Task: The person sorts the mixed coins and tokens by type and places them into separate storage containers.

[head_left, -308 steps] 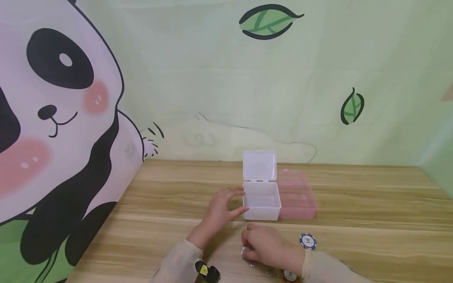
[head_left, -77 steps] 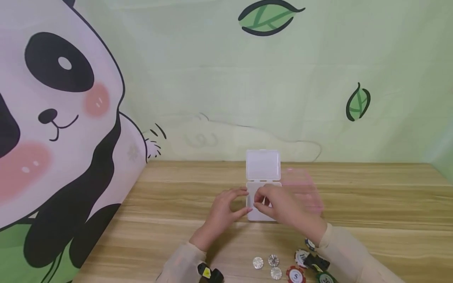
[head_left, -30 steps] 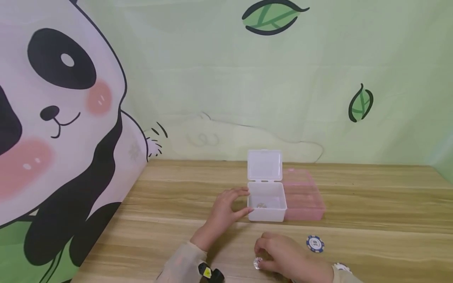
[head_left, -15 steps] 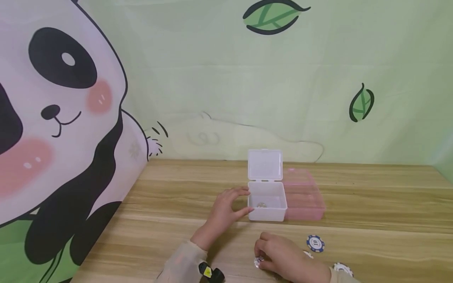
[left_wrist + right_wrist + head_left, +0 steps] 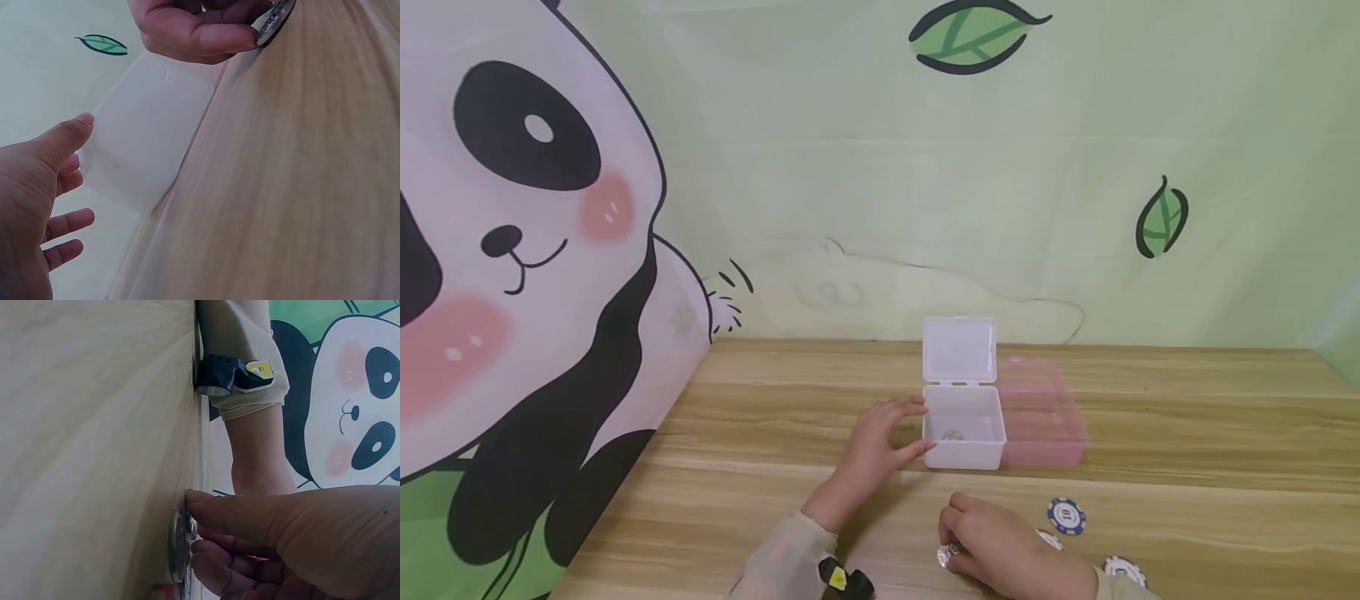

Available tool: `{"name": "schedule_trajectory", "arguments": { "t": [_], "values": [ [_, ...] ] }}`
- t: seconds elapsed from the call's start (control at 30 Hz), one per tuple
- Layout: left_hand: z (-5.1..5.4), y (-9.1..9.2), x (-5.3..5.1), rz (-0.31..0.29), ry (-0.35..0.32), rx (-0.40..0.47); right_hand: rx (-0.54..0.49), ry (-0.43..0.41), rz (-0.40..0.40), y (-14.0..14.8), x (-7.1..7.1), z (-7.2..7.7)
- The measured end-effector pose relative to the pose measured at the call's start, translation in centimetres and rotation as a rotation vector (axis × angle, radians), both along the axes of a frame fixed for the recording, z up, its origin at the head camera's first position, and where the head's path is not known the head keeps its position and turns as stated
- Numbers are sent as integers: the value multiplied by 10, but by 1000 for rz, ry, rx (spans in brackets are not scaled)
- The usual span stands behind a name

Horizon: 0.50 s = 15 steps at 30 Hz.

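An open white plastic box [image 5: 964, 456] stands on the table with its lid raised, and a round silver disc [image 5: 952, 436] lies inside. My left hand [image 5: 865, 450] touches the box's left side with thumb and fingertips, the fingers loosely spread. Nearer the front, my right hand [image 5: 1000, 542] pinches another silver disc [image 5: 946, 556] with radial facets between thumb and fingers, low at the tabletop. The left wrist view shows this disc [image 5: 275, 24] tilted at the fingertips. More discs [image 5: 178, 547] stand out beside the right thumb in the right wrist view; the head view hides them behind the hand.
A translucent pink box [image 5: 1045, 425] adjoins the white one on its right. A blue poker chip [image 5: 1066, 516] and a white chip [image 5: 1124, 569] lie right of my right hand, which partly covers another pale chip [image 5: 1049, 540]. A printed cloth wall closes the back.
My right hand was over the white box 2.6 s ago; it is now back at the table, pinching a disc. A disc absent 10.3 s ago now lies in the box. My left hand stays put.
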State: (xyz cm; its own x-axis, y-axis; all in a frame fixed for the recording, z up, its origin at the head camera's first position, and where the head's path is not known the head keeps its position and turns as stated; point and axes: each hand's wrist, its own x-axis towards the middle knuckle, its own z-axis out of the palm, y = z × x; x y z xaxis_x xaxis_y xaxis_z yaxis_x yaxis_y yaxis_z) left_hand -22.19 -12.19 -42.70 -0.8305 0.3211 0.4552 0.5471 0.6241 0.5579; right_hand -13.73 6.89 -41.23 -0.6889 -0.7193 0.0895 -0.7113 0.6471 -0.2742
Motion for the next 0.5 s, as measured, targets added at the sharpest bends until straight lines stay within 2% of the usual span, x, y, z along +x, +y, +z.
{"name": "schedule_trajectory", "arguments": {
  "t": [0.5],
  "values": [
    [1, 0, 0, 1, -6, 8, -14, -35, -31, 0, 0, 0]
  ]
}}
